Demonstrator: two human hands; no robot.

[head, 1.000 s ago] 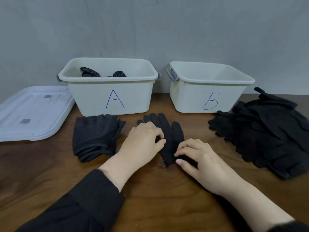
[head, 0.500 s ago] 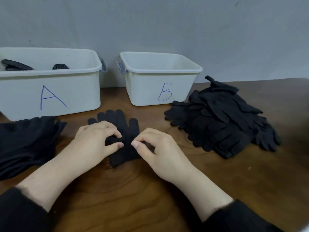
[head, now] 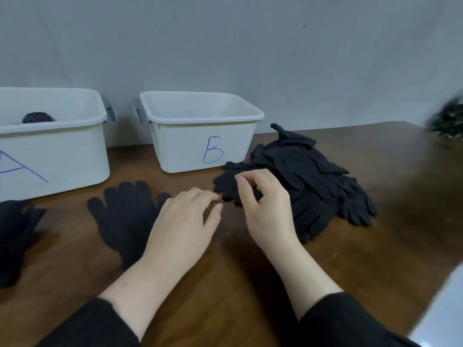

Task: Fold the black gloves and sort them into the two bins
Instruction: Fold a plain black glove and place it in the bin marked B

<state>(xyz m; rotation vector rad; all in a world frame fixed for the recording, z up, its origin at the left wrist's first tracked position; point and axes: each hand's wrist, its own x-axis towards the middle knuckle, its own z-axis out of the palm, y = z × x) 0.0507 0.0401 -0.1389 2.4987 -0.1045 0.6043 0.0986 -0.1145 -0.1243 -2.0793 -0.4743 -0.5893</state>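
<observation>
Your right hand (head: pixel 265 204), holding nothing, reaches toward the pile (head: pixel 313 181); your left hand (head: pixel 185 221), fingers loose, steadies the glove (head: pixel 122 216) flat for folding.

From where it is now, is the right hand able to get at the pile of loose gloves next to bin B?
Probably yes. The right hand hovers at the near edge of the glove pile, holding nothing, with nothing between them. The left hand lies off to the side.
</observation>
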